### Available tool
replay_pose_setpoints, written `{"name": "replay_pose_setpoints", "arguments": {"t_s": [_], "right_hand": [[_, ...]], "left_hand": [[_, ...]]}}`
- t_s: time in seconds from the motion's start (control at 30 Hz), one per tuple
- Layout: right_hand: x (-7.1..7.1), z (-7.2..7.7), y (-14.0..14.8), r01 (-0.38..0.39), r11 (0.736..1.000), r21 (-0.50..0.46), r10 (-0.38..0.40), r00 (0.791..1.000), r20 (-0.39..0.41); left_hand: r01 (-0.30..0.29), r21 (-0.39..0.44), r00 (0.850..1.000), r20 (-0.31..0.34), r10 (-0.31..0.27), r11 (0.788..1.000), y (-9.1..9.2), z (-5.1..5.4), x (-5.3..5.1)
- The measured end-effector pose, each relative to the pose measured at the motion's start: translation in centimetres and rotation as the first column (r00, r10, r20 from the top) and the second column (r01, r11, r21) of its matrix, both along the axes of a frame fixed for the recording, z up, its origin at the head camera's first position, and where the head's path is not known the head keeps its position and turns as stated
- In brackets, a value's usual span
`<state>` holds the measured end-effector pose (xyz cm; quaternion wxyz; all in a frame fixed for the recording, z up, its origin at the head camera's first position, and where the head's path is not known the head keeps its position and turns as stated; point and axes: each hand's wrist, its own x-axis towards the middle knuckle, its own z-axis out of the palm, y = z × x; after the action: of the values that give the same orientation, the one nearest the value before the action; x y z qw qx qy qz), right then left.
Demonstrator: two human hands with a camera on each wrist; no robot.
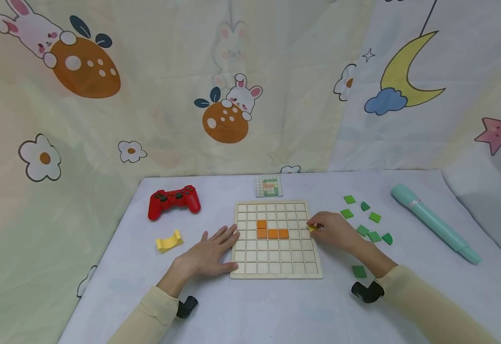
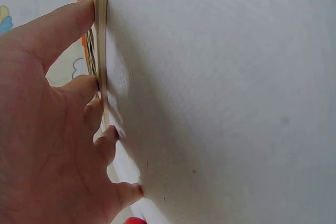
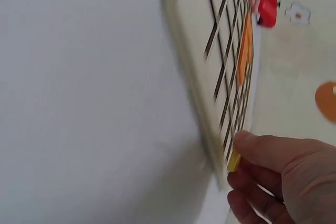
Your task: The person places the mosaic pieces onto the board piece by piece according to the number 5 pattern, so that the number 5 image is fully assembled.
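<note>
A square wooden grid board (image 1: 276,276) lies on the white table with several orange tiles (image 1: 272,233) near its middle. The left hand (image 1: 210,253) rests at the board's left edge, fingers spread and fairly straight; in the left wrist view the left hand (image 2: 58,114) has its thumb and fingertips along the board's side (image 2: 102,30). At the board's right edge the right hand (image 1: 336,232) pinches a small yellow tile (image 1: 312,229). The right wrist view shows the right hand (image 3: 294,177) with the yellow tile (image 3: 234,161) between thumb and fingers, over the board's edge.
Several green tiles (image 1: 374,236) lie right of the board, with a teal tube (image 1: 437,224) farther right. A red game controller (image 1: 174,201) and a yellow curved block (image 1: 169,241) are at the left. A small patterned card (image 1: 269,186) lies behind the board.
</note>
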<state>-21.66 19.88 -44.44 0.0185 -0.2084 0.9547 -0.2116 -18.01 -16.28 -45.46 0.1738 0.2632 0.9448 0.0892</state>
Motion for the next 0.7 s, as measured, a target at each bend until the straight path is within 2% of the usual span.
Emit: {"name": "replay_pose_setpoints", "arguments": {"t_s": [0.13,0.3,0.7], "right_hand": [[0.3,-0.1,-2.5,-0.021,1.0,0.014,0.021,1.0,-0.009],[0.3,-0.2,-4.3,-0.026,0.999,0.045,0.026,1.0,0.006],[0.2,-0.4,-5.1,-0.025,0.998,0.064,0.023,0.999,0.026]], "left_hand": [[0.003,0.006,1.0,0.0,-0.003,1.0,-0.1,0.0,0.0],[0.007,0.008,1.0,-0.001,-0.007,1.0,-0.1,-0.2,-0.1],[-0.002,-0.015,1.0,-0.004,0.002,1.0,-0.1,-0.2,-0.1]]}}
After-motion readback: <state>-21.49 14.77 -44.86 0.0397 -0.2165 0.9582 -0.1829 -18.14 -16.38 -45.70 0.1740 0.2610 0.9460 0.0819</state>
